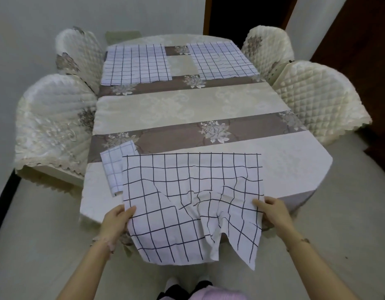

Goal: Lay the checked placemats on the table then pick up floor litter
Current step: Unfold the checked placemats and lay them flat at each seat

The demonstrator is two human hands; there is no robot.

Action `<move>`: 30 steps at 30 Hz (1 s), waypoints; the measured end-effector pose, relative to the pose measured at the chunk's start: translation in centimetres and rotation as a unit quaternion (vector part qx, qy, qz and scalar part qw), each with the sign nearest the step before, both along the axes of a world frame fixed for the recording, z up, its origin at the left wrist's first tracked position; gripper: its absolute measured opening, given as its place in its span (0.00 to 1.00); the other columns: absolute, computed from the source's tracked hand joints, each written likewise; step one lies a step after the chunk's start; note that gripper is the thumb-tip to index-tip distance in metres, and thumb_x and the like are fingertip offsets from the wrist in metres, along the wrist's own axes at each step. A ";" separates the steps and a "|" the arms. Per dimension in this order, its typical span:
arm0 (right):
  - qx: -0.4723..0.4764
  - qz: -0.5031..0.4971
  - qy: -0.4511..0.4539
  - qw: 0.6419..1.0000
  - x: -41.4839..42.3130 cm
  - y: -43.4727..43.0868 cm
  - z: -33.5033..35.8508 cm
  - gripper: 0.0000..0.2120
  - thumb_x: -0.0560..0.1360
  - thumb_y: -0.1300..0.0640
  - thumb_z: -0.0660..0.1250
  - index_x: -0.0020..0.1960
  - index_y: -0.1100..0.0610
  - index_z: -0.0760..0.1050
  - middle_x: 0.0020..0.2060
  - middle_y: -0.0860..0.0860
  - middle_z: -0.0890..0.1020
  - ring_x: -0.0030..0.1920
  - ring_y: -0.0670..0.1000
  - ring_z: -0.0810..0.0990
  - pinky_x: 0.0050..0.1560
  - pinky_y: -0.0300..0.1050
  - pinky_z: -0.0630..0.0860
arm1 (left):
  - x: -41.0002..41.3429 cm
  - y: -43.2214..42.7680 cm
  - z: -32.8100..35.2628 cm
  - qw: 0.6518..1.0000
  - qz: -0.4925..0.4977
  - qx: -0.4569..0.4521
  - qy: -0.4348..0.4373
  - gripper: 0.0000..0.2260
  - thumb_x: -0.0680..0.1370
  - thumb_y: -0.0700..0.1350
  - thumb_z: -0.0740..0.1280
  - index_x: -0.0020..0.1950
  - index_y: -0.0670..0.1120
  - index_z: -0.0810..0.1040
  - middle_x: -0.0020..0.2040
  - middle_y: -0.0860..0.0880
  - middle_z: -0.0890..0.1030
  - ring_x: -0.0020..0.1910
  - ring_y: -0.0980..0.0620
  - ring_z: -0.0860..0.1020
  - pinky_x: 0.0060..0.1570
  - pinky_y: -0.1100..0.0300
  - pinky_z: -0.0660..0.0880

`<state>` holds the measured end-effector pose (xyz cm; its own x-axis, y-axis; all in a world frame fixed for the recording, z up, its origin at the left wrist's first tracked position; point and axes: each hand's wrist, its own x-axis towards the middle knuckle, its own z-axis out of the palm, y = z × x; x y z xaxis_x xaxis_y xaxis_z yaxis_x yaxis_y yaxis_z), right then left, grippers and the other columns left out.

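**Third placemat going down at the near end**

Pale tiled floor and plain walls frame the table [187, 109], draped in a cream and brown floral cloth. I judge I am laying the third checked placemat [187, 191]: its far half lies flat on the near end, its near half hangs rumpled off the edge. My left hand [117, 219] and right hand [273, 211] each pinch a side edge, thumbs on top. Next I should push it forward and smooth the creases. It is thin, limp white fabric with dark grid lines. A folded placemat [113, 167] waits just beside it, partly beneath. Two laid placemats [136, 63] lie at the far end. Quilted chair covers [53, 122] flank the table
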<state>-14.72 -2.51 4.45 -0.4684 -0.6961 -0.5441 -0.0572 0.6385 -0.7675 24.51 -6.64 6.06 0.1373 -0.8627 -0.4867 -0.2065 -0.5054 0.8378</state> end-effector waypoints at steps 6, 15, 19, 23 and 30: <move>-0.072 -0.093 0.043 0.992 -1.1 2.0 1.6 0.15 0.76 0.62 0.65 0.50 0.77 0.75 0.42 0.68 0.80 0.36 0.54 0.75 0.26 0.30 0.71 | 1.4 -0.9 0.5 0.993 0.093 -0.063 -0.022 0.13 0.76 0.46 0.65 0.37 0.39 0.72 0.36 0.41 0.75 0.39 0.48 0.71 0.40 0.55 0.66; -0.090 -0.130 0.003 0.987 -4.2 8.1 2.9 0.08 0.78 0.58 0.63 0.51 0.61 0.78 0.42 0.54 0.81 0.41 0.50 0.77 0.40 0.43 0.73 | 0.4 -1.3 1.2 0.996 -0.044 -0.071 -0.006 0.09 0.79 0.47 0.63 0.45 0.44 0.79 0.48 0.42 0.79 0.49 0.43 0.76 0.52 0.47 0.73; -0.096 -0.190 0.012 0.977 -4.7 11.0 2.7 0.07 0.77 0.56 0.64 0.53 0.57 0.78 0.44 0.51 0.81 0.43 0.48 0.79 0.43 0.44 0.75 | -2.9 -1.4 1.5 0.993 -0.090 -0.076 0.007 0.10 0.80 0.46 0.61 0.42 0.43 0.77 0.41 0.48 0.78 0.44 0.47 0.75 0.46 0.54 0.73; -0.096 -0.255 0.032 0.962 -6.5 15.0 1.9 0.10 0.76 0.56 0.66 0.54 0.58 0.80 0.50 0.55 0.81 0.51 0.54 0.78 0.55 0.48 0.74 | -7.1 -0.7 1.5 0.988 -0.117 -0.095 0.021 0.13 0.80 0.45 0.61 0.41 0.38 0.75 0.38 0.43 0.78 0.38 0.48 0.73 0.38 0.56 0.70; -0.134 -0.370 0.019 0.919 -13.2 25.2 2.2 0.07 0.76 0.58 0.65 0.41 0.55 0.79 0.43 0.57 0.81 0.45 0.54 0.77 0.45 0.48 0.72 | -18.9 2.0 3.1 0.961 -0.227 -0.158 -0.006 0.13 0.79 0.46 0.61 0.44 0.37 0.77 0.40 0.41 0.80 0.37 0.50 0.74 0.38 0.57 0.69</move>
